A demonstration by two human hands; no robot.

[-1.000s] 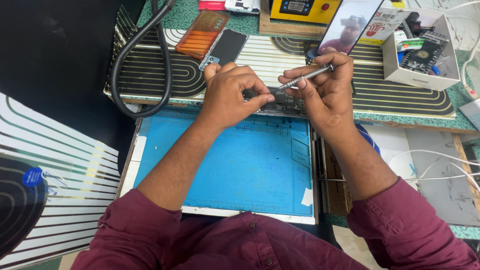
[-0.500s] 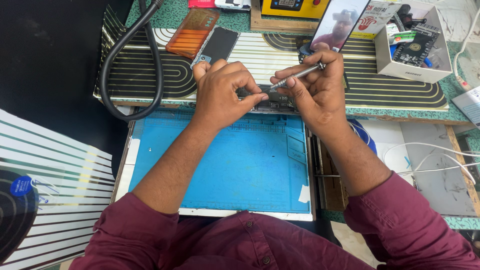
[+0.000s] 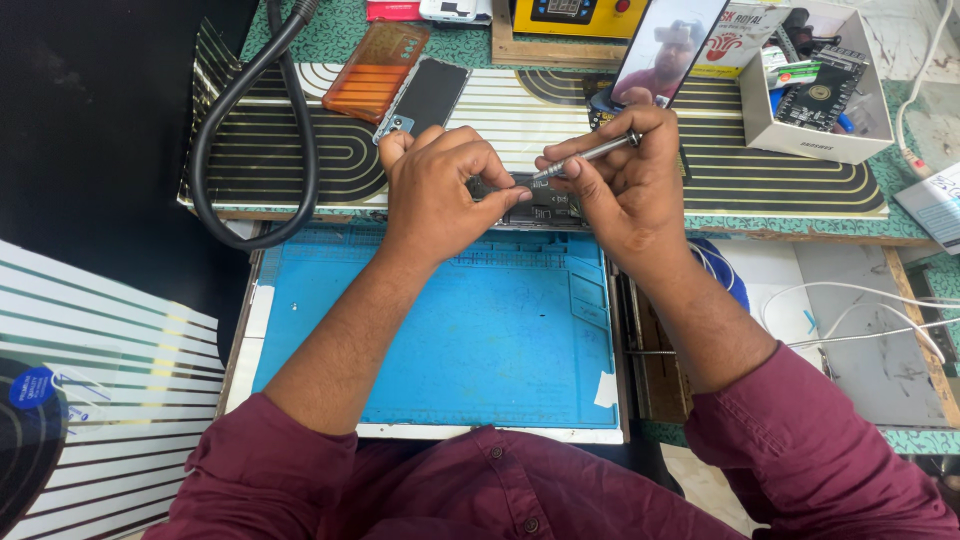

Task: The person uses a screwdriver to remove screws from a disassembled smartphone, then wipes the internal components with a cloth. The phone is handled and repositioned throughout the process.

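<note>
The left hand (image 3: 440, 190) pins an opened phone (image 3: 545, 205) at the blue mat's (image 3: 450, 340) twelve o'clock edge; the right hand (image 3: 625, 185) grips a screwdriver (image 3: 585, 155), tip on its internals (back off already). Disassembly looks midway, with boards apparently still seated.

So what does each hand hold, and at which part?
The right hand holds a slim metal screwdriver around mid-shaft. The left hand pinches the top edge of the opened phone on the blue mat.
</note>
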